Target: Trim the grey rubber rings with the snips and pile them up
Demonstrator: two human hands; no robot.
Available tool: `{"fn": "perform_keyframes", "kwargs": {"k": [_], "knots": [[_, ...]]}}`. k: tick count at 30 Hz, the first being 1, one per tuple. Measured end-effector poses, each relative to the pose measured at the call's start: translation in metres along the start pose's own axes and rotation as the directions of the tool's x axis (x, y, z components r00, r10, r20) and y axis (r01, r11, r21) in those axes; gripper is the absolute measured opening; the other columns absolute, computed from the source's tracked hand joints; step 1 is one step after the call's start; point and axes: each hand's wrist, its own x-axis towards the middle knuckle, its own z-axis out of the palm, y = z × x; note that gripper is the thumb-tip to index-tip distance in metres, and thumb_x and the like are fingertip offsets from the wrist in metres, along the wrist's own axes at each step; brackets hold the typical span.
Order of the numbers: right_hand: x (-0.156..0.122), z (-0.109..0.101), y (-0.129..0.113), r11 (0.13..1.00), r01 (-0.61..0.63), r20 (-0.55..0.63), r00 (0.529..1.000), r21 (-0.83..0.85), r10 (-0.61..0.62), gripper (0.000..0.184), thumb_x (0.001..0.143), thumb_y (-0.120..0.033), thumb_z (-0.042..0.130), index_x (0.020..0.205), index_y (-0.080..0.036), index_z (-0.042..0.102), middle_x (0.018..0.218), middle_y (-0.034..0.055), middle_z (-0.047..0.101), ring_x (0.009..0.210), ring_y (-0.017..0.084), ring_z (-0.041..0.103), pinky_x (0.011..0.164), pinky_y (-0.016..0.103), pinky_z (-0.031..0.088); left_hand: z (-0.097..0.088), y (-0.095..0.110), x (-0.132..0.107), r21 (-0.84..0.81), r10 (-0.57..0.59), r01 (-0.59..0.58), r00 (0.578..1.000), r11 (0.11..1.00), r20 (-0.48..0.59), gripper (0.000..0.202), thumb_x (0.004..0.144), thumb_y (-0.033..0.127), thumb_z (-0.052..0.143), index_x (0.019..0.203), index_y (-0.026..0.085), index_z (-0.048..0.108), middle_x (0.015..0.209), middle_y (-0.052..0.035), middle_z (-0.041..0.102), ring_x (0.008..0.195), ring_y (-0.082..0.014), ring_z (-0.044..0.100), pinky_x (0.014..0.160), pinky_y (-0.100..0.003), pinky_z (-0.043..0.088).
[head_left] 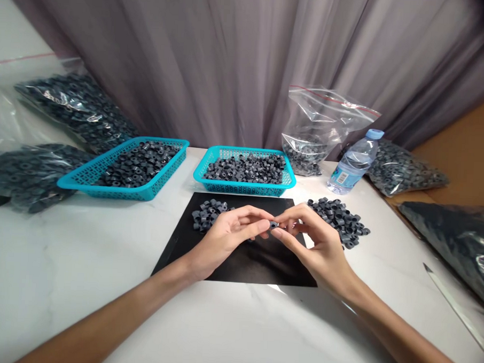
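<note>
1. White table [61,280]: carries everything shown. Both bare forearms come in from its near edge and converge toward the centre.
2. Black mat [242,264]: lies flat at mid-table, and both hands are raised over its far half.
3. Left basket [81,181] and right basket [244,190]: teal, set side by side behind the mat, each filled with grey parts.
4. Left hand [223,237]: palm turned up and inward, fingers loosely curled, thumb and fingertips closed on the grey ring.
5. Right hand [319,249]: wrist bent, palm facing left. The thumb and forefinger pinch the same ring from the other side, with the remaining fingers slightly fanned.
6. Mat pile [208,212]: loose grey parts at the mat's far left corner, just beyond the left hand.
7. Table pile [340,219]: more parts on the bare table, just right of the mat.
8. Grey ring [273,224]: gripped between the fingertips of both hands, above the mat's far edge.
</note>
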Motion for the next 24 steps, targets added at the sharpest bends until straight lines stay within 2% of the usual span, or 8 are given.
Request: {"fn": "perform_keyframes", "kwargs": {"k": [17,24], "knots": [[-0.0013,0.002,-0.0012,0.999,-0.02,-0.004,1.0,-0.038,0.02,0.011,0.096,-0.026,0.066,0.107,-0.025,0.068,0.095,0.0033,0.062,0.078,0.016,0.056,0.068,0.031,0.051,0.0016,-0.0009,-0.0016,-0.084,-0.053,0.051,0.998,0.995,-0.024,0.02,0.092,0.036,0.068,0.104,0.02,0.071,0.085,0.0003,0.064,0.079,-0.0114,0.055,0.078,-0.025,0.042],[-0.0007,0.0042,0.0011,0.997,0.001,-0.049,0.999,-0.077,-0.005,0.01,0.096,-0.026,0.065,0.105,-0.026,0.069,0.103,0.0071,0.063,0.095,0.022,0.058,0.062,0.03,0.052,0.0016,-0.0013,-0.0015,-0.076,-0.041,0.038,0.998,0.996,-0.043,0.018,0.091,0.035,0.07,0.101,0.021,0.071,0.093,-0.001,0.067,0.091,-0.0144,0.061,0.084,-0.026,0.044]]}}
